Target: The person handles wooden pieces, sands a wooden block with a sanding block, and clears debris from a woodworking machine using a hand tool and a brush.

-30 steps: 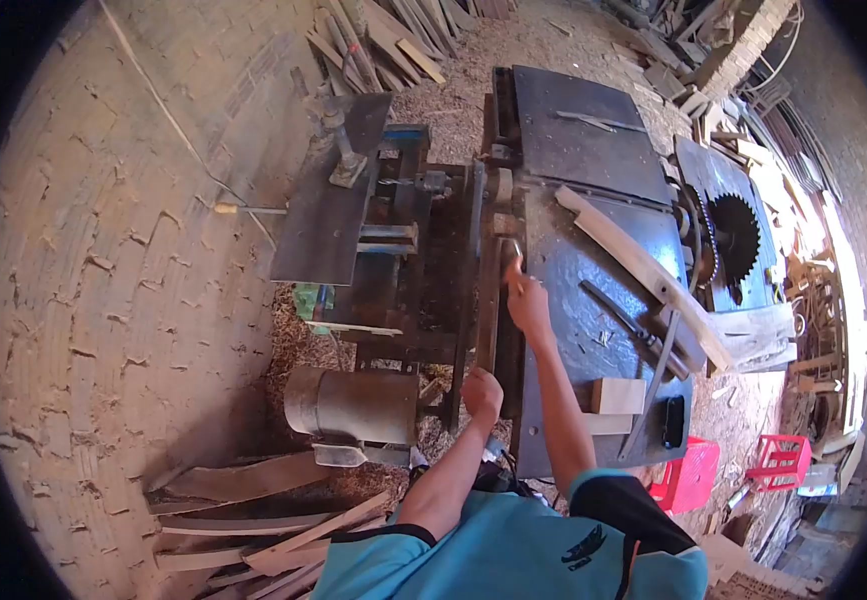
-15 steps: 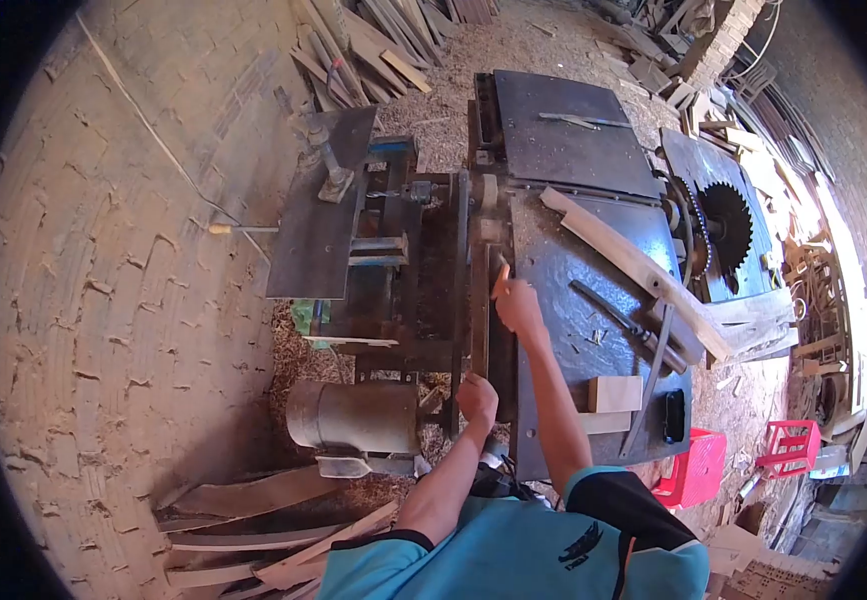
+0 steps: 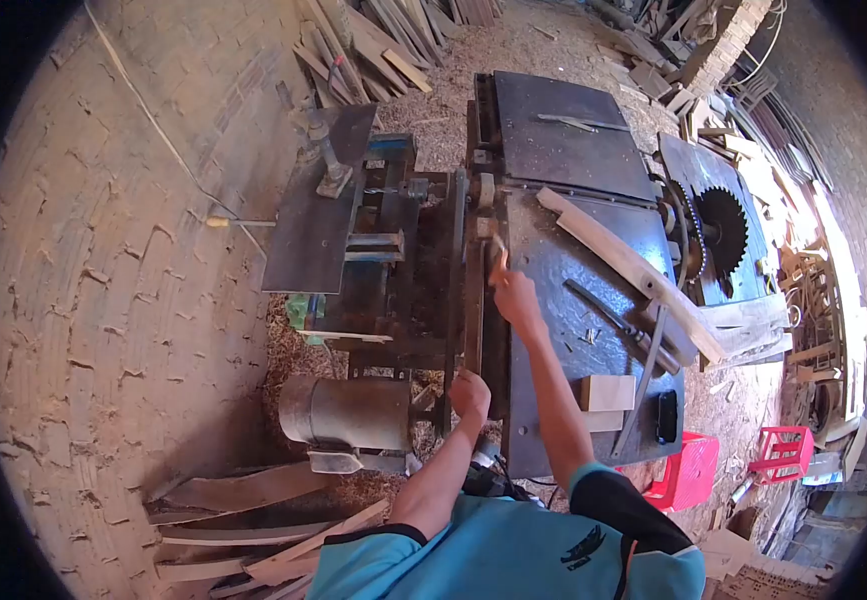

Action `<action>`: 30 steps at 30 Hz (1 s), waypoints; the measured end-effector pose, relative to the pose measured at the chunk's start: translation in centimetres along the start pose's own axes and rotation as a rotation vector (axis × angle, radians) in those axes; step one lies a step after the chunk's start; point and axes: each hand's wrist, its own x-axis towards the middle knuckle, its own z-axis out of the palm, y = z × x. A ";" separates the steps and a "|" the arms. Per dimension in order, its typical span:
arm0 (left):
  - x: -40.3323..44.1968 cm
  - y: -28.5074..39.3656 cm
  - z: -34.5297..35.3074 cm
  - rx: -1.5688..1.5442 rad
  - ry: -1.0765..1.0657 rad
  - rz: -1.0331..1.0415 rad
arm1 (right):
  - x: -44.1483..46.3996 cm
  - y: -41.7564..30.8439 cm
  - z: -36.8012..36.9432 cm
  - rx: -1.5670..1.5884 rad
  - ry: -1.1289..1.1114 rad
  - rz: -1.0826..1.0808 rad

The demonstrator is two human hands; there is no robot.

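Observation:
My right hand (image 3: 518, 300) is closed around a small tool with an orange handle (image 3: 499, 268), its head too small to make out. The tool is over the dark slot along the left edge of the metal machine table (image 3: 543, 400). Nearer my body, my left hand (image 3: 470, 394) is closed at the near end of a long narrow bar (image 3: 474, 310), which runs away from me beside the slot. Whether the fingers wrap fully round the bar is hidden.
Right of my hands lie a long wooden board (image 3: 633, 265), a dark metal tool (image 3: 603, 310) and a wood block (image 3: 608, 393). A toothed saw blade (image 3: 723, 230) stands farther right. A motor (image 3: 345, 412) sits at lower left, and a red plastic stool (image 3: 688, 470) at lower right.
The orange-handled tool has moved slightly away from me along the slot and tilted. My left hand stays at the bar's near end. The whole view has shifted a little.

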 end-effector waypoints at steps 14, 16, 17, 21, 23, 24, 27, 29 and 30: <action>-0.1 0.6 -0.1 -0.054 0.015 -0.070 | -2.2 -0.6 1.5 -0.104 -0.036 0.046; -0.4 -0.1 -0.1 -0.039 0.016 -0.096 | -1.2 0.2 2.3 0.008 0.041 0.031; -0.2 -0.2 0.1 -0.045 0.011 -0.105 | -0.6 0.6 2.3 0.059 0.087 0.016; 0.0 0.0 0.1 -0.049 0.029 0.006 | -3.1 0.2 1.6 -0.059 0.003 0.040; -0.3 -0.2 -0.2 -0.032 0.021 -0.061 | -2.4 0.6 1.7 0.012 0.046 0.030; -0.2 0.3 -0.1 -0.036 0.018 -0.087 | -2.0 -0.2 1.0 0.085 0.113 0.026; 0.5 -0.6 1.0 -0.094 0.054 -0.039 | -2.6 0.2 0.7 0.080 0.124 -0.057; 0.7 -0.2 1.0 -0.072 0.056 -0.024 | -3.0 2.0 1.5 0.014 -0.027 -0.049; 0.5 -0.7 0.9 -0.047 0.049 -0.019 | -3.1 1.4 1.4 0.058 0.041 -0.023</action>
